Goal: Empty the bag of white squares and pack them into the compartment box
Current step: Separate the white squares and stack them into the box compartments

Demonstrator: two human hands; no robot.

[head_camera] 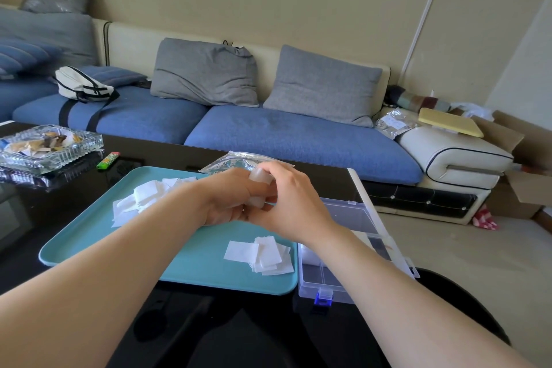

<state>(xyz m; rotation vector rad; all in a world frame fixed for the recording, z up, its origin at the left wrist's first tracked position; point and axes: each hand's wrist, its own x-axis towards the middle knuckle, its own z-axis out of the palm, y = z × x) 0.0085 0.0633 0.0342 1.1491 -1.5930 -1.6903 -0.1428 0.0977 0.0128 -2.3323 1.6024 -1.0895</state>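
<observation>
Just beside fingers (280, 172), white squares (262, 252), on tray (89, 242)

Under my left hand (230, 203) and right hand (291, 203) the tray (89, 239) is showing teal. Nearer me than the right hand, white squares (260, 254) are lying, with more white ones left of the left hand. The bench (27, 209) is gleaming glossy black. Right of the hands the compartment box (325, 288) is looking clear, its latch (323, 299) blue. Beyond them the bag (230, 161) is glinting silvery, and the sofa (268, 128) is showing blue.
</observation>
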